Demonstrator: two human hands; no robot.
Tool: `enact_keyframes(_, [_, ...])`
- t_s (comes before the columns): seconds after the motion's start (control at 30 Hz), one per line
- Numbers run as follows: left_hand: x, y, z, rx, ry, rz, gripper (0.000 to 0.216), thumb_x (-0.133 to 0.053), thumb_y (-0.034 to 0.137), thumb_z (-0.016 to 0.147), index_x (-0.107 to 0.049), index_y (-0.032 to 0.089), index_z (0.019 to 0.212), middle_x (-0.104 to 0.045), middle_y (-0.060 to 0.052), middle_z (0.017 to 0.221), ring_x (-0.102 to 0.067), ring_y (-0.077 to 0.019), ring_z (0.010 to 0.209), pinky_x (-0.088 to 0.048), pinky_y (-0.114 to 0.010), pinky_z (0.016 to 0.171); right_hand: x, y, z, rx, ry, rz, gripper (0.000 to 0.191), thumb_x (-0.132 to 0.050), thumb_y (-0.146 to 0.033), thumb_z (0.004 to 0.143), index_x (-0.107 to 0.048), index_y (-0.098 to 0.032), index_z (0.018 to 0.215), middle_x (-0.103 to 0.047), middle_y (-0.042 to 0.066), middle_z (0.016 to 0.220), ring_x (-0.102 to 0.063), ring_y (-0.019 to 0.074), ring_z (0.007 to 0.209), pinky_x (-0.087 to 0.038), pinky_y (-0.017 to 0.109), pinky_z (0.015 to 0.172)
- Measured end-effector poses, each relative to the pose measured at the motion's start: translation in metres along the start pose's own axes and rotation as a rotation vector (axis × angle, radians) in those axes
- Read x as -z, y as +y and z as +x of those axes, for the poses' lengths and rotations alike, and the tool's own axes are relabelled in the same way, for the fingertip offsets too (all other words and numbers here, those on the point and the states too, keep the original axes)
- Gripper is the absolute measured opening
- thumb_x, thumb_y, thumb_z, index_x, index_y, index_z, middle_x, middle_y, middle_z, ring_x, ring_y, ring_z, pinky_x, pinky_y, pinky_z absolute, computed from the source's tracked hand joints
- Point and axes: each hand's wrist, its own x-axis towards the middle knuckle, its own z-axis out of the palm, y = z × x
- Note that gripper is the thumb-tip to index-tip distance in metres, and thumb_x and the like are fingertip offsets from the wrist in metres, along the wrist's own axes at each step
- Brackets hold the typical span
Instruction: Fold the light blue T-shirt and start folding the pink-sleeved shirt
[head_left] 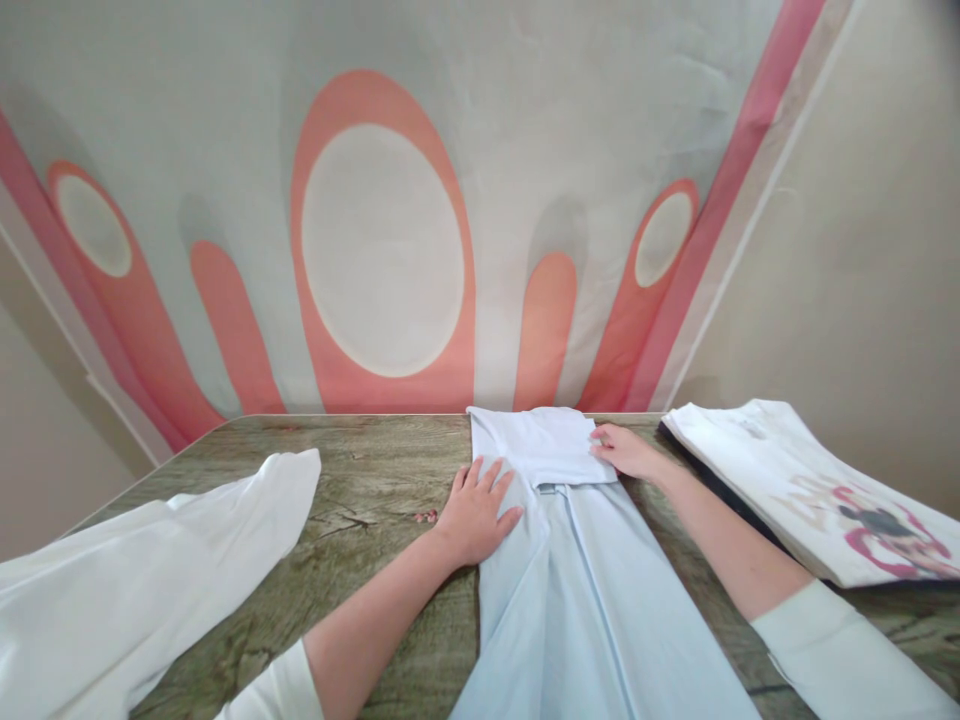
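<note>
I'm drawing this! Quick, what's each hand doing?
Left hand: open, resting on the light blue cloth.
Right hand: at the cloth's edge; whether it's pinching can't be told.

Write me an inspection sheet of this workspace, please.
Surface: wood-patterned table.
Job's things: long pale-blue garment, with a paler folded section at its far end.
Clutter: white cloth at left; white clothing with a printed design at right.
Grip: left hand spread across the garment's left edge; right hand at the folded section's right edge, pinch unclear.
Cables: nothing seen.
Surroundings: grey backdrop with orange-red shapes behind the table.
</note>
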Motion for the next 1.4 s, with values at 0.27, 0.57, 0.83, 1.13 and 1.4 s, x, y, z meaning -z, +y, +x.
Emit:
enact_keyframes(0.27, [0.018,0.015,-0.007,-0.111,0.015,-0.085,0.037,-0.035,0.034,0.092,-0.046,0.023,0.126,-0.042,-0.007,0.137,-0.025,-0.0238,0.133,-0.01,-0.049,0.109,0.001,0.01,0.022,-0.067,0.13,-0.08,0.025,-0.064,-0.024,0.072,-0.061,-0.013,0.095,-0.065,0.002,0.066,-0.057,0.0117,0.053,-0.041,0.021,0.052])
enact_keyframes(0.57, [0.029,0.047,-0.023,-0.2,-0.024,-0.184,0.032,-0.043,0.026,0.089,-0.05,0.017,0.119,-0.048,-0.009,0.129,-0.04,-0.0225,0.121,-0.027,-0.039,0.105,-0.01,0.003,0.06,0.045,0.321,-0.13,0.029,-0.051,-0.014,0.078,-0.058,-0.012,0.106,-0.066,0.009,0.097,-0.061,0.0138,0.085,-0.045,0.024,0.076])
enact_keyframes(0.83, [0.031,0.062,-0.038,-0.155,-0.085,-0.134,0.026,-0.037,0.013,0.086,-0.056,0.015,0.104,-0.054,-0.011,0.113,-0.049,-0.0236,0.106,-0.04,-0.036,0.092,-0.003,-0.006,0.031,0.051,0.325,-0.251,0.032,-0.056,-0.015,0.075,-0.056,-0.011,0.106,-0.064,0.01,0.092,-0.06,0.0175,0.082,-0.044,0.029,0.078])
enact_keyframes(1.13, [0.064,0.071,-0.096,0.076,-0.216,-0.259,0.022,-0.039,0.033,0.09,-0.054,0.018,0.098,-0.061,-0.008,0.095,-0.059,-0.0233,0.088,-0.046,-0.035,0.078,-0.034,-0.05,-0.084,0.539,0.078,-0.325,0.033,-0.042,-0.026,0.087,-0.058,-0.019,0.115,-0.057,0.01,0.119,-0.049,0.024,0.113,-0.036,0.04,0.099])
enact_keyframes(1.4, [0.099,0.074,-0.143,0.136,-0.412,-0.634,0.066,-0.06,0.037,0.075,-0.034,0.017,0.132,-0.057,-0.011,0.12,-0.054,-0.0261,0.109,-0.041,-0.036,0.092,-0.064,-0.056,-0.125,0.531,-0.03,-0.45,0.052,-0.032,-0.048,0.091,-0.042,-0.022,0.135,-0.034,0.008,0.144,-0.027,0.0262,0.133,-0.025,0.047,0.106])
